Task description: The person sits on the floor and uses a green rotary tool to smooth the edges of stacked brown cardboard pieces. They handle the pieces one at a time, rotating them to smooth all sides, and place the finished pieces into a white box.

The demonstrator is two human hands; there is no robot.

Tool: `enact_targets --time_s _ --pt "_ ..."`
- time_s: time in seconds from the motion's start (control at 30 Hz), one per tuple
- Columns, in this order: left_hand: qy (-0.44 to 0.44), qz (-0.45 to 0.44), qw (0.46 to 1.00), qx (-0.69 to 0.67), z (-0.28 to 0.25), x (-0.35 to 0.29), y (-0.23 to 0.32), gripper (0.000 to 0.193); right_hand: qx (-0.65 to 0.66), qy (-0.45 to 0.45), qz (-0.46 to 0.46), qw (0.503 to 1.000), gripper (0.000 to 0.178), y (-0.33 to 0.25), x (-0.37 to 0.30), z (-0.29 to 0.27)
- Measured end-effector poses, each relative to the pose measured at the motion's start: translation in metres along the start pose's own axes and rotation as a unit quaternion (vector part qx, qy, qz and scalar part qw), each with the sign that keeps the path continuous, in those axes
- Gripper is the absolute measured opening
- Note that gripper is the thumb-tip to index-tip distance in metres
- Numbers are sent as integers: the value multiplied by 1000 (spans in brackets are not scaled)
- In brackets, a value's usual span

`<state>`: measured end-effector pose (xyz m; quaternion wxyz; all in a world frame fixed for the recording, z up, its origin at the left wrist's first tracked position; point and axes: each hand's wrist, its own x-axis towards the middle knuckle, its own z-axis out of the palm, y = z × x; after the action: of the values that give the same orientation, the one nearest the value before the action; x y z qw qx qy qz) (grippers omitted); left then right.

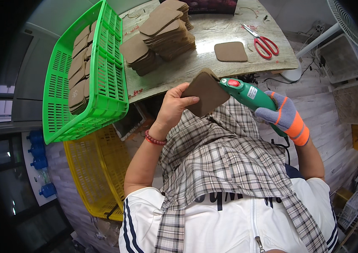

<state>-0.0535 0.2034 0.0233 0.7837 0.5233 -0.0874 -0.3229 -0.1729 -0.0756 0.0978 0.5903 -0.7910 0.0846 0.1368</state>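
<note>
A brown pad [208,96] with rounded corners is held tilted above the person's lap, just off the near edge of the table [206,28]. The bare left hand [174,103] pinches its left side, thumb on the upper face and fingers behind. At the pad's upper right edge is the dark tip of a green handheld power tool [252,94] with a red button on top; whether the tip touches is too fine to tell. The right hand [286,116], in a grey and orange glove, is wrapped around the tool's body, and a black cord hangs below it.

On the table, a single loose pad [230,52] lies flat beyond the held one, with red-handled scissors [263,43] to its right, their blades pointing away. Stacks of similar pads [168,36] stand to the left. Beside them, a green basket [110,80] holds more piles of pads, and a yellow basket [82,168] sits lower down. A checked apron [225,160] covers the person's lap, and a red beaded bracelet [155,139] circles the left wrist.
</note>
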Motion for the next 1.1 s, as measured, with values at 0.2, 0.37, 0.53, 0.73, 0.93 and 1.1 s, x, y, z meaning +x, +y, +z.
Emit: enact_targets --time_s 0.2,0.37,0.53,0.73,0.93,1.1 --pt "-14 -13 992 124 -4 -6 8 29 13 -3 -10 1000 40 5 8 3" --pt "70 92 952 284 -4 -10 25 25 21 -22 -2 1000 41 6 9 3" --pt "116 121 975 143 -17 -9 26 26 23 -47 18 998 43 3 8 3" --pt "96 95 986 95 -17 -9 21 22 -4 -68 32 997 48 3 9 10" --pt "40 34 978 203 -7 -12 21 29 -37 -78 20 996 46 3 16 21" --pt "-8 -10 979 202 -6 -9 19 52 -42 -97 1 994 52 2 27 28"
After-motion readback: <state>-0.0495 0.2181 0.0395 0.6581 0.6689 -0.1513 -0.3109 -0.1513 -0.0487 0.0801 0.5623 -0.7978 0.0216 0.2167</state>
